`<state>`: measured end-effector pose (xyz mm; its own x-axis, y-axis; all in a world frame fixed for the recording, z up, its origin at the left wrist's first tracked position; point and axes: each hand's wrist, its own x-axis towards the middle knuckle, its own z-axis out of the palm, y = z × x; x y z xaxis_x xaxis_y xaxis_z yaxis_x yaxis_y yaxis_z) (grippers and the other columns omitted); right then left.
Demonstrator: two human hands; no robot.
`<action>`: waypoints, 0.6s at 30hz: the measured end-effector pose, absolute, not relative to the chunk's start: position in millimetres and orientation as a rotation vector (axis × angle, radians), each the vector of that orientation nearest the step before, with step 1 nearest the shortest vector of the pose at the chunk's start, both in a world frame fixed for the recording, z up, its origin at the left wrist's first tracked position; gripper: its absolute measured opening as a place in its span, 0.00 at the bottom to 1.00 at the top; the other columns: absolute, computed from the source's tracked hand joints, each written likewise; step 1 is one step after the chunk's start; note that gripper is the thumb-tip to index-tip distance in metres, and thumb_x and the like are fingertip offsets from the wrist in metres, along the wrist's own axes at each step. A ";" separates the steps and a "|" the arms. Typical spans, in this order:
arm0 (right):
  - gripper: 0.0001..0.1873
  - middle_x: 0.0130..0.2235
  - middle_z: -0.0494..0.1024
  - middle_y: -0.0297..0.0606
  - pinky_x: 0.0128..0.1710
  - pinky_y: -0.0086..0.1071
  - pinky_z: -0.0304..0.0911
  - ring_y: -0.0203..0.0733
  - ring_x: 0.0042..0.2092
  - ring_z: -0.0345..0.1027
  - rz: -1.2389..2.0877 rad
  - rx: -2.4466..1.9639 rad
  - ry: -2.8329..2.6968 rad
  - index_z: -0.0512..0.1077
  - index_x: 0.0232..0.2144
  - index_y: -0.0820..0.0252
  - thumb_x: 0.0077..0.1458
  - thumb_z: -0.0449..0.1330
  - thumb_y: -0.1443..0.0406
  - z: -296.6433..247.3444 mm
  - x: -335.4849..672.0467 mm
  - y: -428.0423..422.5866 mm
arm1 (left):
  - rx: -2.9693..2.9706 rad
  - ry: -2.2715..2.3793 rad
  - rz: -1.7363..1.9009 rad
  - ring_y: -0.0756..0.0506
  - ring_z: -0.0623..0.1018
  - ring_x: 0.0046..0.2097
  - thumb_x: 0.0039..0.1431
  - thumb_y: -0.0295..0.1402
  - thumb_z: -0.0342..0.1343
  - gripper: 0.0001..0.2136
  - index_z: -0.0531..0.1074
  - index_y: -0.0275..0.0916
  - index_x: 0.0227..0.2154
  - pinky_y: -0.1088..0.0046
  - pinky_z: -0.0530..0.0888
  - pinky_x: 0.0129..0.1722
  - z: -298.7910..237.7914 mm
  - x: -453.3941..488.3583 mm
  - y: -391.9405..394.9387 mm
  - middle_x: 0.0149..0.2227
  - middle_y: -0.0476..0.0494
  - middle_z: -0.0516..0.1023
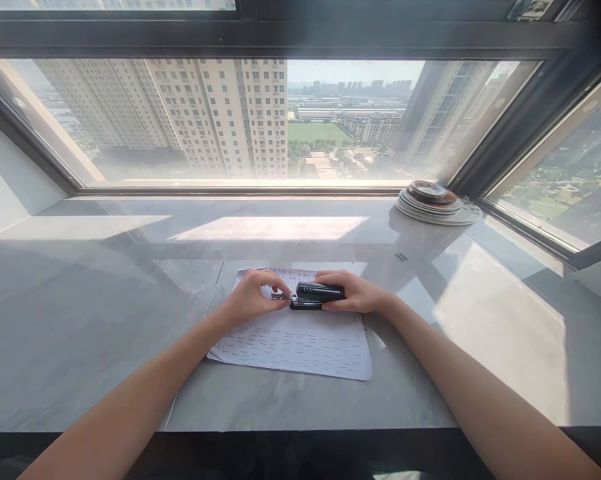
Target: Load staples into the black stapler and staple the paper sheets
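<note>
A black stapler [325, 291] lies over a sheaf of white paper [295, 347] marked with rows of short dark dashes and some handwriting along its far edge. My right hand [355, 291] is wrapped round the stapler's right end. At its left end, my left hand [260, 293] pinches a small metal piece [279, 296] between thumb and fingers; whether this is joined to the stapler I cannot tell. Part of the paper is hidden beneath both hands and the stapler.
Two small grey strips [401, 257], resembling staples, lie on the grey marble-patterned counter [105, 333] to the right. A stack of plates [437, 208] stands in the far right corner. A dark-framed window [260, 190] bounds the back, and sunlight patches cross the surface.
</note>
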<state>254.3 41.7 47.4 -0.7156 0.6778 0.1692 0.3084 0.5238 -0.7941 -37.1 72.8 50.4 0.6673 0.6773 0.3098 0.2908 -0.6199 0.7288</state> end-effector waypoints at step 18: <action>0.20 0.43 0.74 0.39 0.40 0.32 0.61 0.41 0.41 0.67 1.069 -0.824 -2.300 0.74 0.52 0.60 0.62 0.64 0.57 47.4 254.7 41.0 | 2.214 0.728 0.801 0.44 0.82 0.37 0.57 0.37 0.69 0.05 0.84 0.43 0.34 0.67 0.78 0.39 50.7 -38.2 72.8 0.34 0.46 0.85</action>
